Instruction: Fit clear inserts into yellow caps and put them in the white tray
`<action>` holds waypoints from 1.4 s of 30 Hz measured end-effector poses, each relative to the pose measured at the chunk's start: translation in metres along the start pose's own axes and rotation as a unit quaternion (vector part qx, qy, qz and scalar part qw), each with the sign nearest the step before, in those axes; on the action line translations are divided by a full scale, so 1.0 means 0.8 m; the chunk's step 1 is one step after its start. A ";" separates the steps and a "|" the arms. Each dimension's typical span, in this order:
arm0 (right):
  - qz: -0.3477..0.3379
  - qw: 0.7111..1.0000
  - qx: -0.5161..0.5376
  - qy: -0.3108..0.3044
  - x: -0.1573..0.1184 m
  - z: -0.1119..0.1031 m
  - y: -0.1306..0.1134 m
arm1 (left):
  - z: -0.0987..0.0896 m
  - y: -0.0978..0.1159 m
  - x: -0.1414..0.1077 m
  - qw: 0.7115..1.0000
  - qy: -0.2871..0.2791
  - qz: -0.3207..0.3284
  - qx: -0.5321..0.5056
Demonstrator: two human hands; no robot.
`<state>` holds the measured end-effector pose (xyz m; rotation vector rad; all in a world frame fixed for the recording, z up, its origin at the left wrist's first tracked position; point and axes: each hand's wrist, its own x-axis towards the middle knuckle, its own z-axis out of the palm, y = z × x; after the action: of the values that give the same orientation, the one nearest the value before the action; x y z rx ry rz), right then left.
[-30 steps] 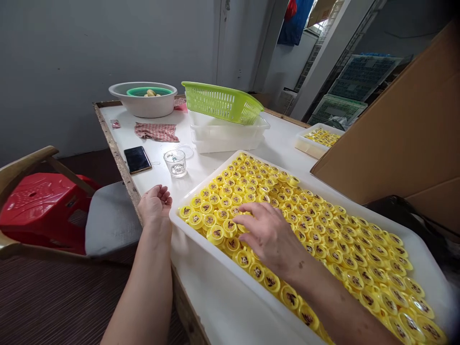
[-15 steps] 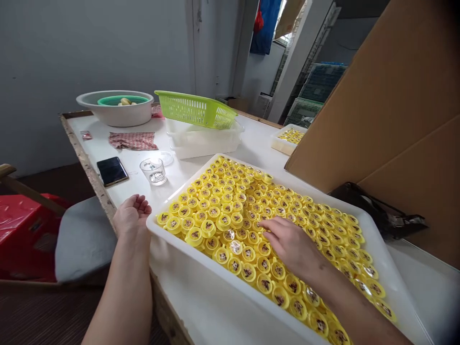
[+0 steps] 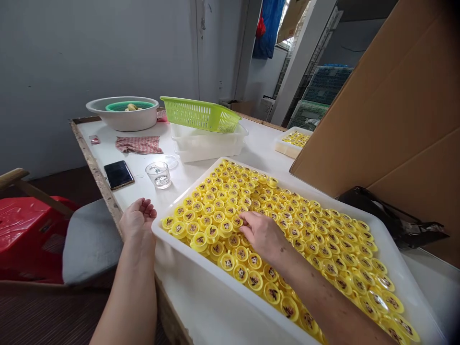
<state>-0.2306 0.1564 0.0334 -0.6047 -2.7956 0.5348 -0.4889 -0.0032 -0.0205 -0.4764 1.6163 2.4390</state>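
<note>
A large white tray (image 3: pixel 201 261) holds rows of small yellow toy cups (image 3: pixel 254 261), each with a small animal picture in its round top. My right hand (image 3: pixel 264 235) reaches over the tray, thumb and fingers pinched at the rim of a yellow cup (image 3: pixel 236 222) at the edge of a raised upper layer. To the left, my left hand (image 3: pixel 138 218) rests palm up beside the tray's corner, at the table edge. Its fingers are loosely curled, with nothing visible in them.
A drinking glass (image 3: pixel 158 176), a phone (image 3: pixel 119 174) and a checked cloth (image 3: pixel 138 144) lie left of the tray. Behind stand a green basket (image 3: pixel 197 115) on a white bin (image 3: pixel 208 143), and a grey basin (image 3: pixel 125 120). A cardboard sheet (image 3: pixel 395 120) rises at right.
My right hand has moved left across the tray, from the lower layer to a cup at the edge of the raised layer. The left hand stays beside the tray; the view has shifted slightly.
</note>
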 end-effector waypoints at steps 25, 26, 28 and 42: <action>0.014 0.999 0.021 -0.020 0.007 -0.011 -0.008 | 0.001 0.001 -0.004 0.997 0.021 -0.031 -0.067; 0.031 0.999 0.022 -0.012 0.005 -0.018 -0.004 | 0.001 0.001 -0.004 0.997 0.020 -0.031 -0.068; 0.083 0.996 0.018 0.015 0.005 -0.030 0.007 | 0.001 0.000 -0.004 0.997 0.018 -0.030 -0.069; 0.229 0.968 0.099 -0.012 0.041 -0.014 0.016 | 0.002 0.003 -0.009 0.997 0.018 -0.036 -0.068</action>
<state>-0.2519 0.1846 0.0429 -1.2124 -2.5743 0.8980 -0.4831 -0.0028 -0.0151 -0.5912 1.4262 2.5096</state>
